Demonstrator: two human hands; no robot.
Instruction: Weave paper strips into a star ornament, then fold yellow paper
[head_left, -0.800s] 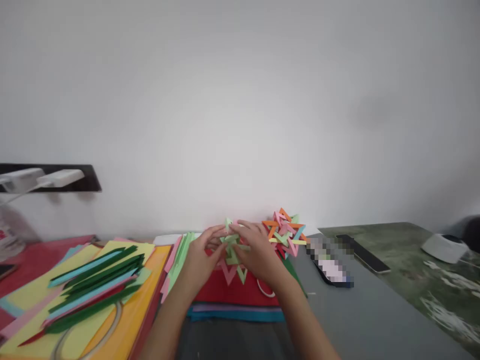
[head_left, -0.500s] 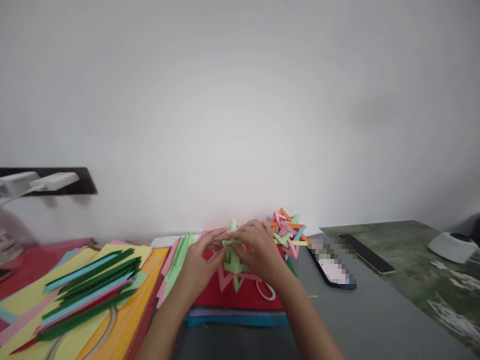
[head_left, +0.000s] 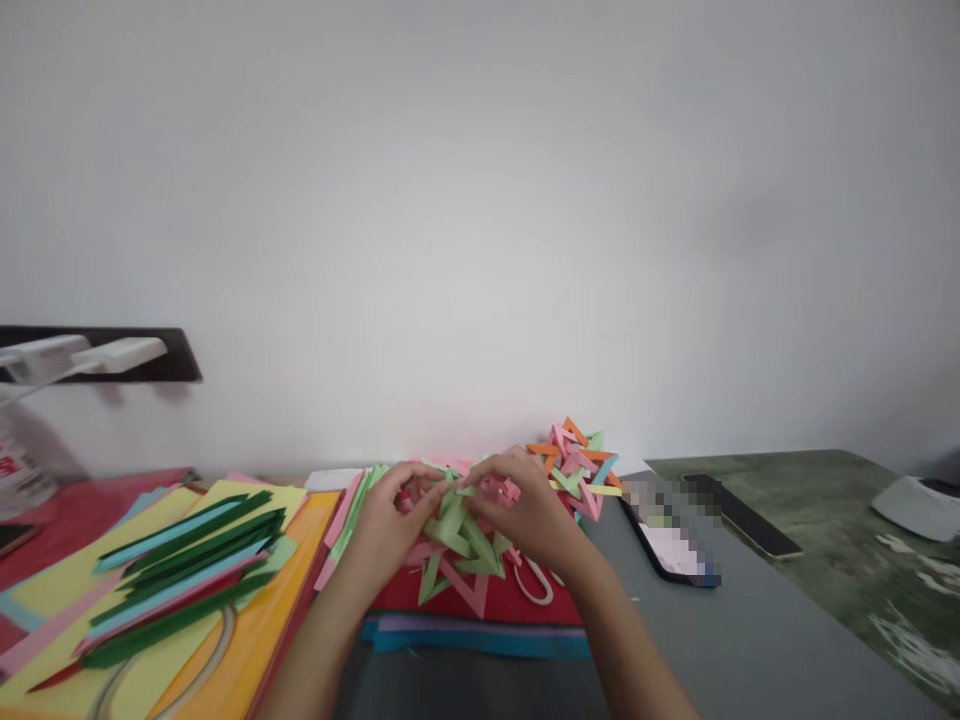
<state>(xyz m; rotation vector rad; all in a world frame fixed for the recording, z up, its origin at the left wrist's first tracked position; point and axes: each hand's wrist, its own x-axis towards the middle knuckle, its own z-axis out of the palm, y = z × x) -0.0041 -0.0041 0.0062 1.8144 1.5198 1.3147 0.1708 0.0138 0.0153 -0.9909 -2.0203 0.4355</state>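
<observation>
Both hands meet over a pink and light green folded-paper star model (head_left: 459, 540), whose pointed frames stick out below my fingers. My left hand (head_left: 394, 515) pinches its upper left part between thumb and fingers. From the other side, my right hand (head_left: 525, 505) pinches the upper right, fingertips close to those of the left. Underneath lies a red paper sheet (head_left: 397, 592) on a stack. White scissor handles (head_left: 536, 585) show beside my right wrist. Behind that hand stands a finished-looking multicoloured paper star ball (head_left: 577, 465). Fingers partly hide the model's top.
At left, dark green, blue and pink paper strips (head_left: 195, 570) lie on yellow sheets (head_left: 60, 580). Light green folded strips (head_left: 356, 510) sit left of my left hand. To the right are a lit phone (head_left: 667, 545) and a dark phone-like slab (head_left: 750, 515). A wall rises behind.
The paper model has turned and come lower, showing more green and pink points beneath my hands. My fingertips have shifted slightly left, still pinching it.
</observation>
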